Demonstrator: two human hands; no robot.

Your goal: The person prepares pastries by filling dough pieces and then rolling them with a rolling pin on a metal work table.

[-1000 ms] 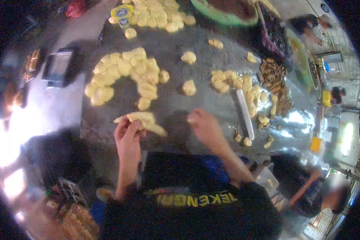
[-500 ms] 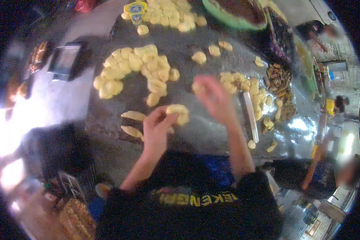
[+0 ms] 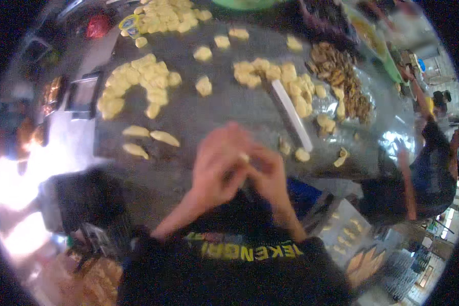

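At the bottom of the frame sat the person's dark top with a band of yellow lettering. Just above it, in the lower centre, the left hand and the right hand were pressed together, fingers curled inward and touching. A small pale piece of dough showed between the fingertips, pinched by both hands; motion blur hid most of it, so its shape could not be told.

The hands hovered over the near edge of a dark grey work table. Left of them, in the middle left of the frame, three elongated shaped dough pieces lay close together, well apart from the hands. Right of the hands, a long white flat tool lay slanted on the table, with a few small dough lumps near its lower end.

Further up, a curved cluster of yellow dough lumps filled the upper left, and another cluster lay in the upper centre. Just right of that sat a heap of brown filling on clear plastic. At the top edge lay one more pile of dough lumps.

At the right edge of the frame another person's arm in a dark sleeve reached toward the table.
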